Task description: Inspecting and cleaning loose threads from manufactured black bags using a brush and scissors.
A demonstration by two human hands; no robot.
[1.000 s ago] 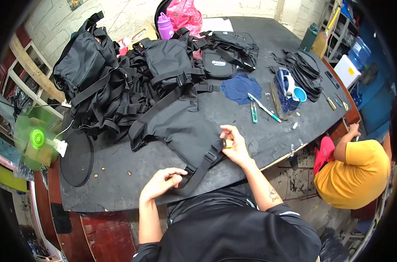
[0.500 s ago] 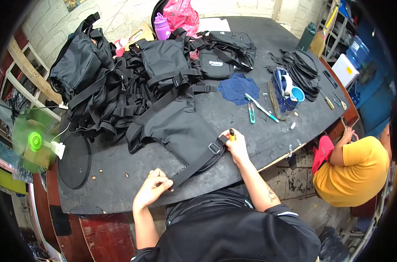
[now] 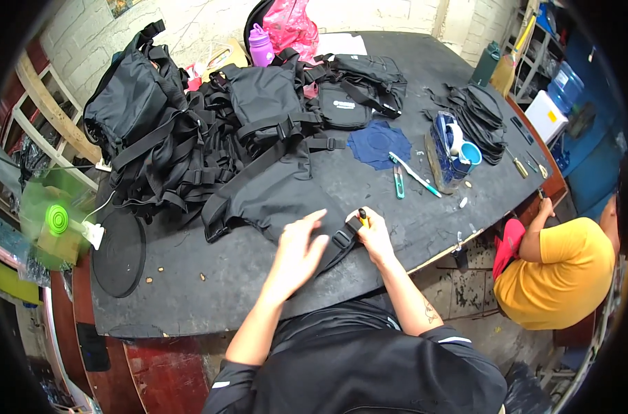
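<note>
Right hand (image 3: 376, 238) grip closed on black webbing strap (image 3: 341, 241) and small lighter; left hand (image 3: 300, 252) open, flat on black fabric bag (image 3: 272, 200); finished pile beyond

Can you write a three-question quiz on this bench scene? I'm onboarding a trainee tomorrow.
1. True or false: the left hand lies flat on the black bag panel.
2. What does the right hand pinch? A) small yellow-tipped tool B) blue cup C) purple bottle
3. What colour is the fabric patch beside the snips?

Key: 1 true; 2 A; 3 dark blue.
</note>
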